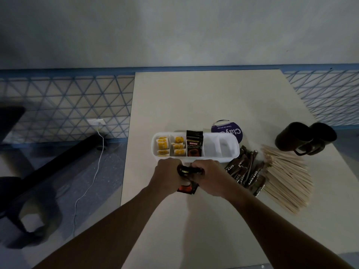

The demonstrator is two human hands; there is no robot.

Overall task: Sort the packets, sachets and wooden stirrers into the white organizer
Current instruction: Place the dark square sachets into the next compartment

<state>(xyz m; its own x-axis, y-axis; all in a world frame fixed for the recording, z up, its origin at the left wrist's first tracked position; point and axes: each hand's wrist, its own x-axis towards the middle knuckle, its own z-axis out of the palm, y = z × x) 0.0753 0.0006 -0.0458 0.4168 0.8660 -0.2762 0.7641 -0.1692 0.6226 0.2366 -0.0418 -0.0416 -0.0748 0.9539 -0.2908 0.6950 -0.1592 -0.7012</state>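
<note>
A: Currently both grips are closed on 1 bundle of dark packets (189, 170): the left grip (167, 171) has its left end, the right grip (210, 177) its right end. It is held low over the worktop (213, 98); I cannot tell if it touches. Risks?

B: Judgement only. The bundle is pinched from the ends. If either grip eases, packets could fan out and drop onto the red-and-black packets (186, 188) lying just beneath the grips. The white organizer (196, 159) sits just beyond the knuckles, so a forward nudge could push it into the purple round item (233, 131) behind it.

A: And to the right?

B: The brown stick sachets (246, 173) are heaped just right of the right grip, with the wooden stirrers (285, 177) fanned out beyond them. A wide sweep of that forearm could scatter both. The 2 dark mugs (305, 138) stand farther right and away, well apart from either grip.

A: Container contents?

B: The organizer looks to have 5 compartments.
- Beyond the left grip: 2 compartments of yellow sachets (171, 145).
- Beyond the gap between the grips: compartment 3, with Kopiko packets (194, 146) standing upright. It already looks well filled, so forcing the bundle in could buckle or tip them.
- Beyond the right grip: 2 compartments with nothing visible inside.
- Mugs: interiors too dark to tell.
</note>
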